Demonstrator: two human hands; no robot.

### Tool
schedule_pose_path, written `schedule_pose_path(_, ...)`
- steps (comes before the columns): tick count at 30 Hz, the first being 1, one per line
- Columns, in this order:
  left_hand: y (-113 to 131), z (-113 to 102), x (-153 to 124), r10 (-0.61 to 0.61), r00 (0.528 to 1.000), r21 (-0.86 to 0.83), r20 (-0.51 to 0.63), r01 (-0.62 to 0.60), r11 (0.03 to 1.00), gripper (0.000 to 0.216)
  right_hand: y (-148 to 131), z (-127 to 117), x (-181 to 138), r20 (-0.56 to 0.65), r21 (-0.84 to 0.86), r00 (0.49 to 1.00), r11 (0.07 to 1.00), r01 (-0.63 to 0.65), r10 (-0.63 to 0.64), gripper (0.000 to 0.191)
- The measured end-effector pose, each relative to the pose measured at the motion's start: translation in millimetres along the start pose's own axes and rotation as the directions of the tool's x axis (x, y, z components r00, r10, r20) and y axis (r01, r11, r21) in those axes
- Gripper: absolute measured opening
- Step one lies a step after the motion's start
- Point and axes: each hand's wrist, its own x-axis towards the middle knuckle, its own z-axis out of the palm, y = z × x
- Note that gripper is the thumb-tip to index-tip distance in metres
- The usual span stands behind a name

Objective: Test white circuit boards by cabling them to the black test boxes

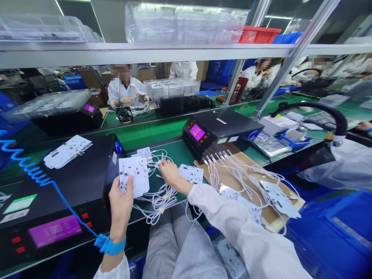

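The left hand (122, 195) pinches a white circuit board (141, 174) over the tabletop (183, 153), right of a black box (81, 170); the right hand (171, 172) curls at white cables (159, 201) (whether gripping one, I cannot tell), its sleeve (232, 221) partly hiding boards (254, 211).

Green tabletop (177, 149), crowded near edge

A black box (72, 186) takes up the left; a second box (225, 123) stands near the far edge. Between them, cables (162, 201) and a board (192, 173) lie toward the near edge, cardboard (267, 213) farther right.
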Motion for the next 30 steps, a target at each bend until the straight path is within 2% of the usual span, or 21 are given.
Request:
schedule_pose_path(5,-3.2,-0.2,-2.1,0.014,1.000,0.018,0.022,-0.014,1.000,0.047,-4.3,11.7,7.3,-0.069,-0.096,0.998,0.995,0.007,-0.014,0.029)
schedule_pose_path(12,-6.1,1.7,-2.9,0.026,1.000,0.013,0.005,-0.026,1.000,0.047,1.0,22.2,15.2,-0.115,-0.125,0.990,0.990,0.064,-0.079,0.026)
schedule_pose_path(19,-3.8,3.8,-6.0,0.040,0.999,0.019,-0.011,-0.039,0.999,0.048,0.8,16.7,9.9,-0.137,-0.079,0.990,0.996,0.032,-0.043,0.029)
schedule_pose_path(22,-1.4,2.1,-6.0,0.057,0.998,0.029,-0.027,-0.056,0.998,0.049,4.8,9.6,5.5,-0.156,0.020,0.987,0.999,0.047,-0.043,0.030)
schedule_pose_path(25,2.8,-0.3,-5.5,0.050,0.998,0.024,-0.041,-0.049,0.999,0.049,16.9,2.8,1.9,-0.201,0.247,0.979,0.965,0.091,-0.040,0.029)
schedule_pose_path(28,6.1,-1.8,-4.6,0.028,0.999,-0.019,-0.044,-0.029,0.999,0.050,32.2,0.2,1.2,-0.235,0.506,0.970,0.844,0.177,-0.063,0.016)
schedule_pose_path(30,6.5,-2.0,-3.5,0.042,0.998,-0.025,-0.049,-0.044,0.999,0.051,39.5,2.1,2.7,-0.237,0.616,0.969,0.760,0.207,-0.072,0.010)
